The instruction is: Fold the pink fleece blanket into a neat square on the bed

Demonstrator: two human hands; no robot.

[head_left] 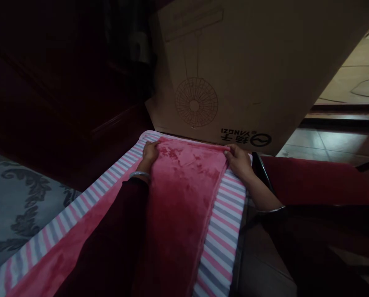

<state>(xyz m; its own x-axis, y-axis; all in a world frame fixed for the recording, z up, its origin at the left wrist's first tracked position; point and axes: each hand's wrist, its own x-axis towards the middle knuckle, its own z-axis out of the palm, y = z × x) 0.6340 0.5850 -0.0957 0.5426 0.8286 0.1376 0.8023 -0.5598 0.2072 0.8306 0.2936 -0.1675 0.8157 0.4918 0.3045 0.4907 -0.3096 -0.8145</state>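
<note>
A long pink-red plush cloth (184, 198) lies over a narrow padded surface with a pink, grey and white striped cover (224, 222). My left hand (150, 152) grips the cloth's far left corner, fingers closed around its edge. At the far right corner, my right hand (238, 161) pinches the same cloth between thumb and fingers. The far edge runs fairly straight between both hands, and the pile shows darker patches near it. Striped cover shows on both sides of the cloth. My left forearm hides part of the cloth's left side.
A big cardboard box (249, 74) printed with a fan drawing stands right behind the far edge. Dark red furniture (63, 111) rises on the left, above patterned grey fabric (26, 206). To the right is a red-seated chair (311, 177) with a black frame, beside a tiled floor (320, 142).
</note>
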